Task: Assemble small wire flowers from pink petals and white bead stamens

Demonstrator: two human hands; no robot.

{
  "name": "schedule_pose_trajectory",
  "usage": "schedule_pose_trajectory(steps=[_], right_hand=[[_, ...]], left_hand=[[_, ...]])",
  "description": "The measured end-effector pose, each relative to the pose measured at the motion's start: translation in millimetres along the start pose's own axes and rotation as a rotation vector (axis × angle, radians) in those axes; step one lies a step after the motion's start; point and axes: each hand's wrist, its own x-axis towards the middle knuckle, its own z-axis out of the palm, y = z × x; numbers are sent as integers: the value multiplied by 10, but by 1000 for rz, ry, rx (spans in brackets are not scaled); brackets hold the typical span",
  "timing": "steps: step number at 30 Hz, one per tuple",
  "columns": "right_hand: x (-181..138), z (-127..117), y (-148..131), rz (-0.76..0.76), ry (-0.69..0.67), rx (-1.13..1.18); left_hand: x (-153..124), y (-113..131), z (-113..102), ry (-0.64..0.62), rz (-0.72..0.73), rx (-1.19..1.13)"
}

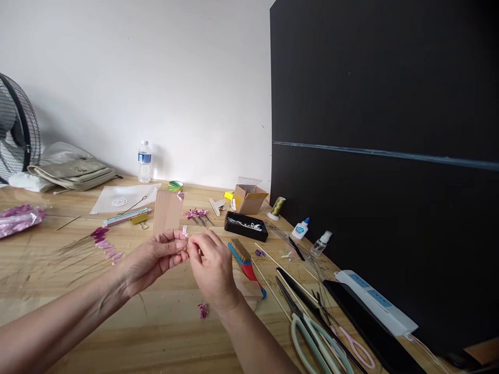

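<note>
Fingers (173, 246) of the left hand (150, 259) pinch a small pale-pink flower piece (184, 230) above the tabletop (156, 337).
Right hand (214, 265) sits just beside it, back up, fingers curled, their hold hidden; left forearm (78, 314) slants from lower left, right forearm (253, 332) from the bottom.

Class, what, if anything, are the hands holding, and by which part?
A pink flower, by its lower end, in the left hand; the right hand hides its grip.

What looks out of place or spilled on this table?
One purple piece lies alone below the right hand, apart from the pink flowers grouped farther back, so it looks slightly stray. I see no spill.
</note>
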Motion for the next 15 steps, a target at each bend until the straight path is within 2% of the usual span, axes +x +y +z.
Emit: schedule_pose_trajectory(steps=[3, 5, 8, 11, 15], right_hand=[[1, 8, -16, 67, 18, 61], [10, 11, -39, 167, 15, 133], [45, 6, -95, 427, -23, 353], [90, -15, -137, 705, -69, 668], [116, -59, -78, 1004, -159, 1070]], left_hand=[[-3, -26, 4, -5, 19, -20], [-2, -40, 2, -4, 29, -31], [2, -48, -2, -16, 34, -41], [7, -45, -5, -51, 45, -37], [9, -34, -12, -89, 32, -6]])
